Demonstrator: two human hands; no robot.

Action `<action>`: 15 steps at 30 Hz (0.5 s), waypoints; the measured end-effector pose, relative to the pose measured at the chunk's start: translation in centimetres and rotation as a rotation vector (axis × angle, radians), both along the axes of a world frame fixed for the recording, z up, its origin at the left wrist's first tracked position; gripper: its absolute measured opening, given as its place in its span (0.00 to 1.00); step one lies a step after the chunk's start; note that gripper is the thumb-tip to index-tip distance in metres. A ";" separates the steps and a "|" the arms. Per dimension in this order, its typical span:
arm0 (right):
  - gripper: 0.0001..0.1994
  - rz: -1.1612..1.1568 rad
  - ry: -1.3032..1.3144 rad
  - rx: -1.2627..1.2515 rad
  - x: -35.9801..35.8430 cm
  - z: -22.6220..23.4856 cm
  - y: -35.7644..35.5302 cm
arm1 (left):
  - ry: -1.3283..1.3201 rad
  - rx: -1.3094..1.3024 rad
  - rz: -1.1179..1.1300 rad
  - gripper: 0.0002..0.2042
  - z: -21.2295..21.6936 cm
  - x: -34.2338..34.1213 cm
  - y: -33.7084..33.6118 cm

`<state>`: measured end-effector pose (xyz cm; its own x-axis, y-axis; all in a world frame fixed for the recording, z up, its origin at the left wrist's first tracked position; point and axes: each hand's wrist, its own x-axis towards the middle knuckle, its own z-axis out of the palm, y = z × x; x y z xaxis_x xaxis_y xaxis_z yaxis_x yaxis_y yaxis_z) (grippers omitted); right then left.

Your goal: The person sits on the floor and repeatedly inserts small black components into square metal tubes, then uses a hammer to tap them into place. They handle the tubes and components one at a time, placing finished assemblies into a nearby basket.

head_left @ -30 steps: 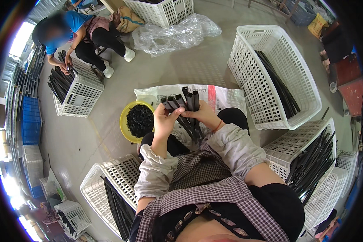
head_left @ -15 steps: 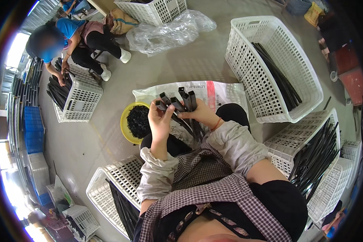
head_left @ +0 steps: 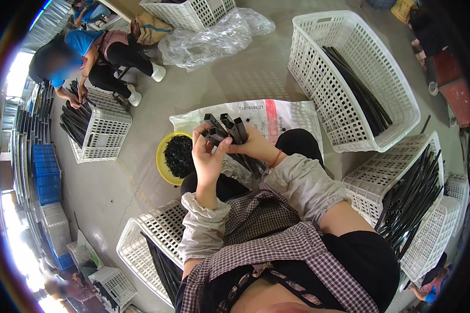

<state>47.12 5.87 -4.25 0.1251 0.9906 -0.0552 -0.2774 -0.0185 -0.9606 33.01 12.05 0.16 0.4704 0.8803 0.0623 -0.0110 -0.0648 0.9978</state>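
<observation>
From the head view, I'm watching both bare hands working together in front of the lap. The left hand (head_left: 208, 158) is gripping the left side of a bundle of black square tubes (head_left: 231, 127), its thumb pressing across the near face and its fingers curling behind. The right hand (head_left: 260, 146) is closing around the same bundle from the right. The tubes are sitting right between the two hands, touching both; their hollow ends are pointing up and away past the fingertips, uneven in height, while their lengths are running back below the hands toward the lap.

Just left of the left hand, a yellow bowl (head_left: 160, 159) is holding small black pieces (head_left: 178, 156). Beyond both hands, a white sack (head_left: 297, 116) is lying on the floor. Well out past the right hand, a white crate (head_left: 310, 70) is holding black rods (head_left: 356, 91); nearer, on the right hand's near side, a fuller crate (head_left: 363, 180) is leaning. Behind the left hand, toward the body, a third crate (head_left: 164, 224) is standing. Far beyond the left hand, a co-worker (head_left: 112, 62) is bending over another crate (head_left: 107, 133).
</observation>
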 end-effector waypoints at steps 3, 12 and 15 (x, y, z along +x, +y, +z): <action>0.21 0.010 0.051 0.006 0.0 0.3 -0.1 | -0.079 -0.051 -0.026 0.12 -0.5 -0.4 0.2; 0.23 -0.019 0.001 0.022 -1.0 -0.2 -0.8 | -0.145 -0.108 0.088 0.15 -0.2 -0.3 -0.1; 0.26 -0.026 -0.008 0.055 -1.3 -1.0 -1.1 | -0.117 -0.042 0.105 0.15 -2.9 -1.2 0.7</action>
<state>45.87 4.80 -5.30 0.1511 0.9885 0.0002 -0.2692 0.0414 -0.9622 31.82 12.74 -2.72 0.3677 0.9271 0.0731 -0.1226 -0.0296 0.9920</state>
